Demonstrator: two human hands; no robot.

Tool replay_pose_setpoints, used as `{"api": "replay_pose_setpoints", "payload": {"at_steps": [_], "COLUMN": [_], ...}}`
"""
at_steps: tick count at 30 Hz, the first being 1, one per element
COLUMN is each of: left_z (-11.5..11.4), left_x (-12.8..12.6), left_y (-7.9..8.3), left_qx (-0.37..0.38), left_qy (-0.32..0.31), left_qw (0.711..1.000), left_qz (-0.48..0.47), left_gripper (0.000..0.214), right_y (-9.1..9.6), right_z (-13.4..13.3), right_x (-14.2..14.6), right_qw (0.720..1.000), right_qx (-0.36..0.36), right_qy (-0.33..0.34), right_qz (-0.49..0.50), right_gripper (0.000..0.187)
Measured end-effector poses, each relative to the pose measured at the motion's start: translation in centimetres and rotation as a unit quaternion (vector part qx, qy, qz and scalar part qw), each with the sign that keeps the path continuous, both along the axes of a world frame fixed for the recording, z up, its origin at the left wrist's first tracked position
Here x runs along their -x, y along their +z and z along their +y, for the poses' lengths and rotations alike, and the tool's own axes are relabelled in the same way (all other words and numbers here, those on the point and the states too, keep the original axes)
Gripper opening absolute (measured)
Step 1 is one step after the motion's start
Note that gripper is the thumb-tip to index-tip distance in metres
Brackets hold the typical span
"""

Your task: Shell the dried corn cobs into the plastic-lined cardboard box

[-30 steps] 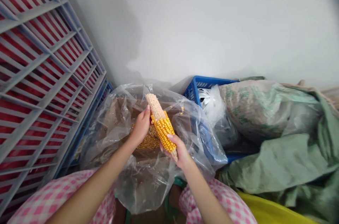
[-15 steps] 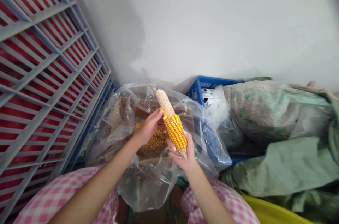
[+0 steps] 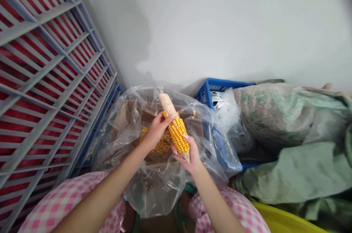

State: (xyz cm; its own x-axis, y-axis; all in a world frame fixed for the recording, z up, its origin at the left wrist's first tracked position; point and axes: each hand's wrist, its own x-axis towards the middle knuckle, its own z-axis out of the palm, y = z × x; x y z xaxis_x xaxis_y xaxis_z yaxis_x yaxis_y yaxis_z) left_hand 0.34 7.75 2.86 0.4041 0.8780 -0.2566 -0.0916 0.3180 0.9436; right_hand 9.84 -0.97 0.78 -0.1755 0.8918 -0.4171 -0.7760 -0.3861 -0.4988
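Tilted between my hands is an ear of corn (image 3: 179, 134), its far end a bare pale cob and its near part still covered in yellow kernels. My right hand (image 3: 188, 156) wraps round the lower, kernel-covered end. With thumb and fingers, my left hand (image 3: 157, 130) presses on the ear where kernels meet bare cob; the fingertips behind it are hidden. Below lies a pile of loose corn kernels (image 3: 162, 145) in a box lined with a clear plastic bag (image 3: 154, 200). A few kernels (image 3: 193, 112) cling at the back of the liner.
Leaning at the left is a grey slatted crate (image 3: 52, 110) with red behind it. To the right stands a blue basket (image 3: 205, 93) holding plastic bags and a stuffed sack (image 3: 272, 112). Green cloth (image 3: 297, 174) and a yellow rim (image 3: 277, 218) lie nearer. A white wall closes the back.
The ear has shifted slightly left, along with my right hand. My left thumb has moved across onto the front of the ear, at the edge of the kernels.
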Motion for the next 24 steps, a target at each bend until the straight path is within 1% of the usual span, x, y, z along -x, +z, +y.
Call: {"api": "replay_pose_setpoints", "payload": {"at_steps": [3, 5, 7, 9, 12, 15, 16, 18, 21, 22, 24], "left_z": [0.1, 0.1, 0.1, 0.2, 0.4, 0.7, 0.7, 0.7, 0.7, 0.8, 1.0], "left_x": [-0.1, 0.0, 0.1, 0.3, 0.4, 0.5, 0.5, 0.6, 0.8, 0.9, 1.2], "left_y": [-0.2, -0.3, -0.4, -0.3, 0.0, 0.2, 0.1, 0.0, -0.2, -0.2, -0.4], "left_qx": [-0.059, -0.076, -0.068, -0.042, -0.004, 0.004, -0.007, -0.070, -0.188, -0.208, -0.210], "left_qy": [0.017, 0.029, 0.039, 0.030, -0.020, -0.045, -0.044, -0.024, 0.014, 0.022, 0.036], "left_qw": [0.996, 0.993, 0.993, 0.996, 0.999, 0.999, 0.998, 0.993, 0.959, 0.949, 0.944], "left_qz": [0.057, 0.082, 0.088, 0.071, 0.036, 0.030, 0.040, 0.096, 0.212, 0.236, 0.251], "left_gripper": [0.036, 0.036, 0.042, 0.047, 0.044, 0.042, 0.040, 0.036, 0.034, 0.035, 0.040], "right_y": [-0.1, 0.0, 0.1, 0.2, 0.2, 0.0, -0.1, -0.2, -0.1, -0.1, -0.2], "right_z": [0.2, 0.2, 0.3, 0.3, 0.2, 0.1, 0.1, 0.1, 0.1, 0.1, 0.0], "right_x": [0.1, 0.2, 0.2, 0.3, 0.1, 0.0, -0.1, -0.1, -0.1, -0.2, -0.2], "right_qw": [1.000, 1.000, 0.999, 1.000, 1.000, 1.000, 1.000, 0.999, 0.999, 0.999, 0.998], "right_qx": [0.016, 0.021, 0.021, 0.018, 0.012, 0.004, 0.004, 0.011, 0.023, 0.024, 0.022], "right_qy": [-0.007, -0.016, -0.017, -0.014, -0.014, -0.006, -0.001, 0.005, 0.001, -0.001, 0.003], "right_qz": [-0.008, -0.014, -0.017, -0.017, -0.018, -0.023, -0.025, -0.030, -0.039, -0.044, -0.055], "right_gripper": [0.035, 0.033, 0.032, 0.034, 0.035, 0.035, 0.035, 0.036, 0.036, 0.036, 0.035]}}
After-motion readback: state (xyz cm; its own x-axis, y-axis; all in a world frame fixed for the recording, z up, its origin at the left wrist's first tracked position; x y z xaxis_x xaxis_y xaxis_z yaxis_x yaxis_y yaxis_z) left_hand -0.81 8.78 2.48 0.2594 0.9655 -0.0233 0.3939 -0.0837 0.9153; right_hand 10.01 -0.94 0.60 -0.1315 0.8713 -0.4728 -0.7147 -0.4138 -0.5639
